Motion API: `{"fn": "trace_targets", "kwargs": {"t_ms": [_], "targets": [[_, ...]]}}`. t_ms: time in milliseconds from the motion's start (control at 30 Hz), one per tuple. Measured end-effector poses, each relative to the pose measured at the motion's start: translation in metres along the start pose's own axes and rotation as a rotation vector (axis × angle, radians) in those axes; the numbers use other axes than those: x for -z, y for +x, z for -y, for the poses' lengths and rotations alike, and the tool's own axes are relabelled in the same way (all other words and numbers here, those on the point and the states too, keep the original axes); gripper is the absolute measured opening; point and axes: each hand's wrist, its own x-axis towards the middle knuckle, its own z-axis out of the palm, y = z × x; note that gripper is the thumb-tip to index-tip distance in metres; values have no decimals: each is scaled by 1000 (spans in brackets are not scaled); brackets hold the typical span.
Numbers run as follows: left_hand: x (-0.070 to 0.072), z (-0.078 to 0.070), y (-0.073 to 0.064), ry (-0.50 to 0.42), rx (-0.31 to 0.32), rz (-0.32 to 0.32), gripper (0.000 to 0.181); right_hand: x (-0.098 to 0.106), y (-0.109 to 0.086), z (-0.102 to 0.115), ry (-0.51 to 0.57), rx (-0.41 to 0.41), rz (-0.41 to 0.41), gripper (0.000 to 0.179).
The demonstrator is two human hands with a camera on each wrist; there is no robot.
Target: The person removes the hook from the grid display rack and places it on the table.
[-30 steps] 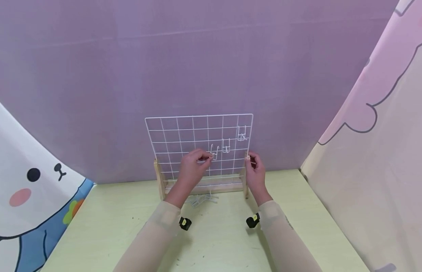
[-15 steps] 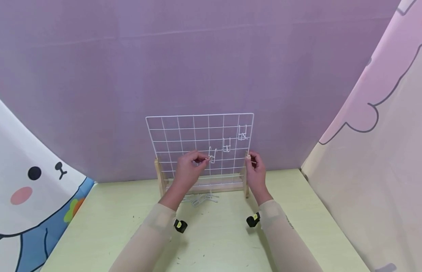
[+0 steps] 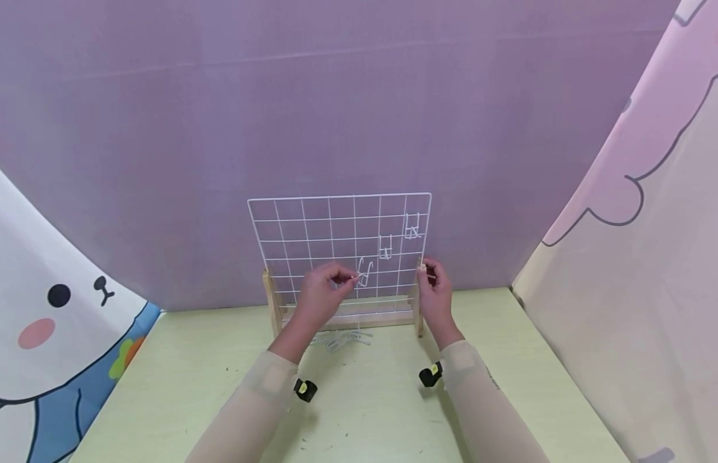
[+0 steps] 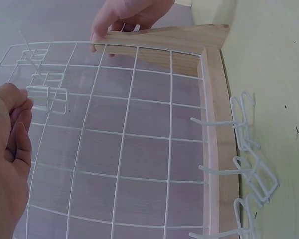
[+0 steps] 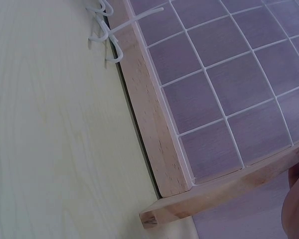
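Observation:
My left hand [image 3: 321,292] pinches the front prong of a white wire hook [image 3: 366,273] between thumb and fingertips. That hook is up against the white wire grid panel [image 3: 339,197], near its middle; whether it is caught on a wire I cannot tell. To its upper right hang two similar hooks, a nearer one [image 3: 385,247] and a higher one [image 3: 412,226]. The grid stands upright in a wooden stand [image 3: 272,305]. My right hand [image 3: 435,296] grips the stand's right post and the panel edge. In the right wrist view only a sliver of that hand [image 5: 296,206] shows.
Several loose white hooks [image 3: 341,341] lie in a heap on the pale table [image 3: 370,405], before the stand's base bar [image 4: 222,149]. A purple backdrop [image 3: 335,116] rises behind, with printed cloth [image 3: 636,289] at both sides.
The left hand has drawn slightly left and lower with the hook, which now sits lower on the grid and tilts differently. The right hand keeps its place on the post.

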Motion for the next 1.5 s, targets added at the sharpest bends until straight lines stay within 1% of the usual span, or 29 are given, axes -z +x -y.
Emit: {"fn": "trace_targets", "kwargs": {"t_ms": [133,367,467,633,833,1100,1500], "targets": [[1,0,-2,11,8,18,4,0,0,0,-7,4,2,23],[1,-1,-8,-1,65,56,6,0,0,2,-5,-8,-2,24],[1,0,-10,-9,79,68,5,0,0,2,-3,-11,-3,23],[0,2,-13,-32,80,72,3,0,0,3,7,-11,-4,23],[-1,4,-19,-50,75,76,9,-1,0,2,17,-26,-4,25],[-3,6,-29,-42,128,102,12,0,0,1,1,-10,6,23],[-4,13,-39,-26,123,139,11,0,0,1,13,-19,12,26]]}}
